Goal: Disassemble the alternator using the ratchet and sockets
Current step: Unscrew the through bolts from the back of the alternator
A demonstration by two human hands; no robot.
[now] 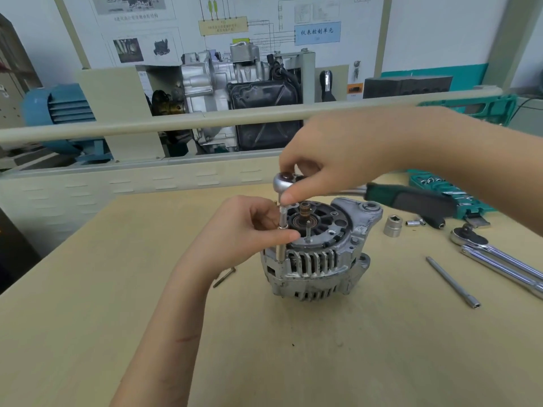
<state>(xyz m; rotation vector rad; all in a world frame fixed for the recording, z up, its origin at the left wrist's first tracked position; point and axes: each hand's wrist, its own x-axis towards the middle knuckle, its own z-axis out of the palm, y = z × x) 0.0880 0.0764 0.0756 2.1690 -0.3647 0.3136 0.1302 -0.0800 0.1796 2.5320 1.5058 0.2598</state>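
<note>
Our right hand [332, 160] curls over the chrome head of the ratchet [286, 183], thumb and fingertips pinching it from above, while the green-and-black handle juts out to the right above the bench. Our left hand [249, 230] closes its thumb and forefinger around the slim extension bar [282, 227] that drops straight down from the ratchet head; the other fingers are curled in behind it. The bar's lower end, where we take the socket to be, meets the near-left rim of the alternator [320, 254], which stands upright at the middle of the wooden table [293, 348] with its open black end plate and shaft facing up. The alternator sits directly under our right hand and just to the right of our left fingertips, which rest against its top edge.

To the right on the table lie a large loose socket [393, 226], a few small sockets [414, 222], a second ratchet [496, 257] and a long thin extension rod [452, 282]. A green socket tray [440, 189] sits behind them. A loose bolt [224, 277] lies near our left wrist.
</note>
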